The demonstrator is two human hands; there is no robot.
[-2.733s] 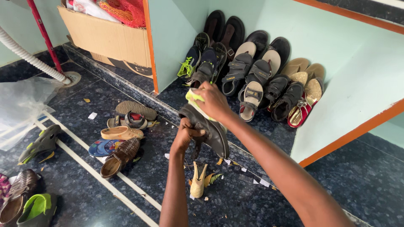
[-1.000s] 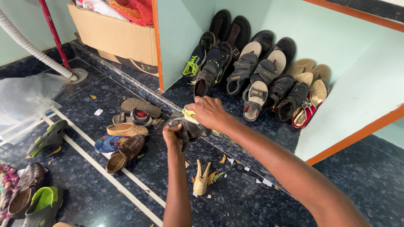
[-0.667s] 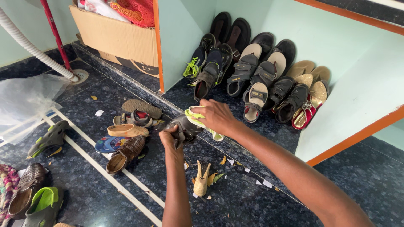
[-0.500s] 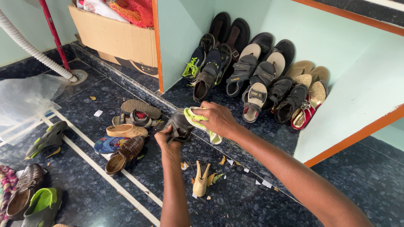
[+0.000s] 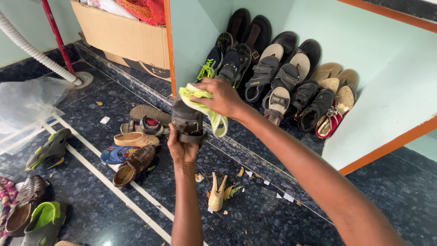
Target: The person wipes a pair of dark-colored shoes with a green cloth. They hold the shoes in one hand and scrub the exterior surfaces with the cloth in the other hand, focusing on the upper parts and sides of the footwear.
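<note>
Right, centre of the frame: a dark strappy sandal (image 5: 188,122) is held up off the floor, upright, sole end down. The left hand (image 5: 182,148) is closed round its lower end from beneath. The right hand (image 5: 221,96) is clenched on a yellow-green cloth (image 5: 205,107), pressed on the sandal's top edge w/ a tail hanging down its right side. Sandal looks light but fairly stiff, w/ firm straps; best gripped at the heel or sole edge, I'd say. Cloth is soft and floppy. Below lies a cream heeled shoe (image 5: 216,193) among paper scraps and leaf bits. Left of centre, a loose heap of sandals (image 5: 134,136). Upper right, rows of shoes (image 5: 282,77) stand in a pale green alcove (image 5: 364,54). Floor (image 5: 273,214) is dark speckled polished stone, prob. slippery. Upper left: cardboard box (image 5: 123,36), white hose (image 5: 32,50).
</note>
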